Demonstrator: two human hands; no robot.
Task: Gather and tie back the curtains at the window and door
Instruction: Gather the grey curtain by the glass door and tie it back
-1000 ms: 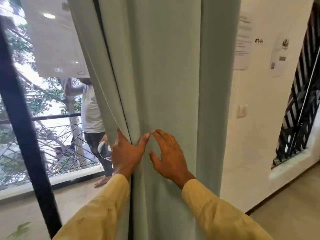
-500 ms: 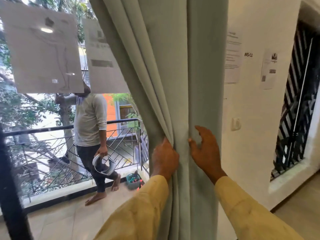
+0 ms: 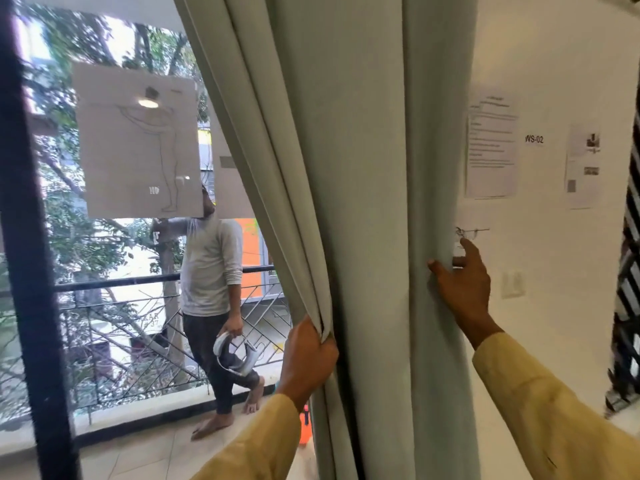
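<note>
A pale grey-green curtain (image 3: 367, 202) hangs in folds down the middle of the head view, bunched toward the white wall. My left hand (image 3: 306, 358) grips the gathered folds at the curtain's left edge. My right hand (image 3: 462, 282) is at the curtain's right edge, thumb pressed against the fabric, fingers stretched toward a small hook with a thin cord (image 3: 465, 232) on the wall. Both arms wear yellow sleeves.
Left of the curtain is a glass door with a black frame (image 3: 24, 237) and paper sheets (image 3: 138, 143) stuck on it. A person (image 3: 211, 271) stands on the balcony outside holding a headset. Papers (image 3: 491, 143) and a switch (image 3: 512, 284) are on the wall; a dark grille (image 3: 627, 306) stands at far right.
The curtain has been pushed right, uncovering more of the glass door. My hands have moved apart: the left still grips the folds, the right has shifted to the curtain's right edge near the wall hook.
</note>
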